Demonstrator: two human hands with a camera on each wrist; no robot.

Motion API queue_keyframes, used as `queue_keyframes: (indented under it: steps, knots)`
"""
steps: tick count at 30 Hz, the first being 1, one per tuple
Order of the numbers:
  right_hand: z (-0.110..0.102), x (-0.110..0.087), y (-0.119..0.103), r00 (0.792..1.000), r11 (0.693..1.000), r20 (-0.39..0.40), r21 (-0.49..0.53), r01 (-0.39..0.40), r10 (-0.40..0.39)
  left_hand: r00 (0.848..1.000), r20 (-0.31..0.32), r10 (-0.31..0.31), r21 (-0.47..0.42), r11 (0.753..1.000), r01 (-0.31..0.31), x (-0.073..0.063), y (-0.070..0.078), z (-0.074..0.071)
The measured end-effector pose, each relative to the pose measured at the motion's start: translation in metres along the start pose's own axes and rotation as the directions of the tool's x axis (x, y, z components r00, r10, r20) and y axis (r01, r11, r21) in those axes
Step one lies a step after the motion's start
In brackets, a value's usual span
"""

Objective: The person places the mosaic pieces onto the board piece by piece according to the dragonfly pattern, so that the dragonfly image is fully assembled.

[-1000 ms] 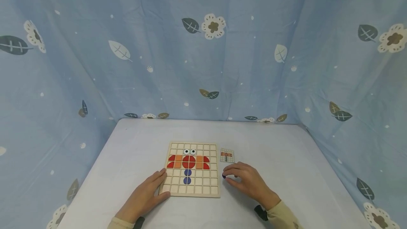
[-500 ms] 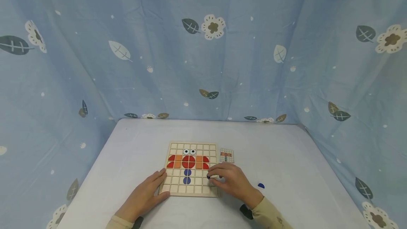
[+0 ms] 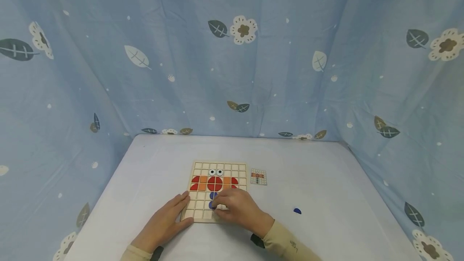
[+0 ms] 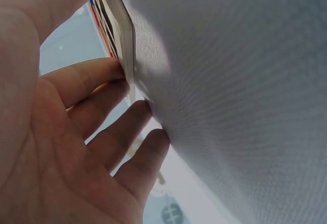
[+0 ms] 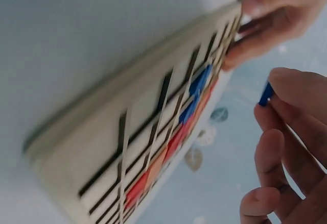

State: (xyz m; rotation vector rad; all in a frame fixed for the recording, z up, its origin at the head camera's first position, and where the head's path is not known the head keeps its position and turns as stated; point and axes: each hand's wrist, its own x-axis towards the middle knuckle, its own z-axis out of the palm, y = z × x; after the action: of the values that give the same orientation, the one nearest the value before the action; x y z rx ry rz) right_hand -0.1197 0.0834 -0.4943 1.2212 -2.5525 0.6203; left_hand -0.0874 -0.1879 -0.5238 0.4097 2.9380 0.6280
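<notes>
A square wooden grid board (image 3: 197, 214) lies on the table. It bears a pattern of red and orange pieces, two eye tiles (image 3: 216, 172) and blue rounded pieces (image 3: 213, 195) down the middle. My left hand (image 3: 163, 222) rests against the board's near left corner, fingers along the left edge and thumb at the front. My right hand (image 3: 241, 209) is over the board's lower middle, partly covering it. Between thumb and index finger it pinches a small blue half-circle tile (image 5: 265, 93), which in the right wrist view is apart from the board.
A small pattern card (image 3: 258, 177) lies just right of the board, showing a similar figure. Another blue half-circle tile (image 3: 297, 211) lies farther right on the white table (image 3: 337, 180). Blue patterned curtains (image 3: 232, 71) surround the table at the back and sides.
My right hand has moved left from beside the pattern card to over the board's lower middle, carrying the blue half-circle tile. The tile at right has come into view. My left hand stays put.
</notes>
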Motion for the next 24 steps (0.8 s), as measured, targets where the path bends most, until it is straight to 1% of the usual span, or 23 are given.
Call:
queue_keyframes:
  steps: [4, 8, 13, 24]
  knots:
    - [0.009, 0.004, -0.005, 0.998, 0.999, 0.038, -0.031, 0.042, -0.041, 1.000, -0.008, 0.009, 0.004, 1.000, -0.009, 0.001, -0.001, 0.001]
    - [0.015, 0.006, -0.007, 0.997, 0.997, 0.057, -0.060, 0.050, -0.047, 1.000, -0.008, 0.015, 0.005, 1.000, -0.014, 0.000, -0.002, 0.001]
    - [0.020, 0.007, -0.009, 0.996, 0.998, 0.087, -0.055, 0.037, -0.032, 1.000, -0.010, 0.018, -0.002, 1.000, -0.018, -0.001, -0.002, 0.001]
    - [0.026, 0.008, -0.013, 0.983, 0.995, 0.181, -0.100, 0.010, 0.008, 1.000, -0.016, 0.018, -0.017, 1.000, -0.018, -0.001, 0.000, -0.001]
